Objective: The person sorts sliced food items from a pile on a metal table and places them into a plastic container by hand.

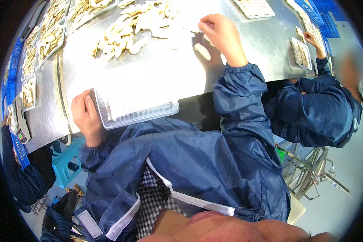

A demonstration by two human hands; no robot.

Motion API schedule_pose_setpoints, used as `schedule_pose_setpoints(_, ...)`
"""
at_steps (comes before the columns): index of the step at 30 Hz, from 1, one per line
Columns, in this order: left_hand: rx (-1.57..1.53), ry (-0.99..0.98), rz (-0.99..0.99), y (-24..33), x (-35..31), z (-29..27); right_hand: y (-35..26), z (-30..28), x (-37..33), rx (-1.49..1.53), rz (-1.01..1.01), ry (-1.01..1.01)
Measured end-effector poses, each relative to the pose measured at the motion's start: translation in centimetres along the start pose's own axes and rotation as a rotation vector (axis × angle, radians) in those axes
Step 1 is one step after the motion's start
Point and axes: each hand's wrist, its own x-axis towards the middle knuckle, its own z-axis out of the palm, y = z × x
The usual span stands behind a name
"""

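My left hand (pixel 86 115) grips the left rim of a clear ribbed plastic tray (pixel 161 109), which sits at the near edge of the steel table (pixel 78 60). Glare washes out much of the tray's inside. Farther right, my right hand (pixel 224 37) hovers above the table with its fingers curled together; whether a slice is between the fingertips, I cannot make out. A single pale slice (pixel 202 51), like sliced mushroom, lies just below that hand. To its left spreads a loose pile of such slices (pixel 121 37), partly lost in the glare.
Filled trays (pixel 52 34) stand at the far left, near a scale (pixel 21 121). Another filled tray (pixel 255 8) is at the back. On the right, a co-worker in a blue jacket (pixel 314 107) reaches over a tray (pixel 301 53). A turquoise stool (pixel 66 165) stands below left.
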Motion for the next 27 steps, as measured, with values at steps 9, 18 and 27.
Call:
schedule_pose_setpoints(9, -0.008, 0.002, -0.016, 0.1, 0.0, -0.1, -0.9, 0.7, 0.1, 0.017, -0.033, -0.110)
schedule_pose_setpoints(18, -0.009, 0.002, 0.011, -0.1, 0.1, -0.4, -3.6, 1.4, 0.8, 0.161, 0.013, -0.241)
schedule_pose_setpoints(27, -0.029, 0.012, -0.001, 0.0, 0.3, 0.3, -7.3, 6.5, 2.7, 0.121, -0.202, -0.011)
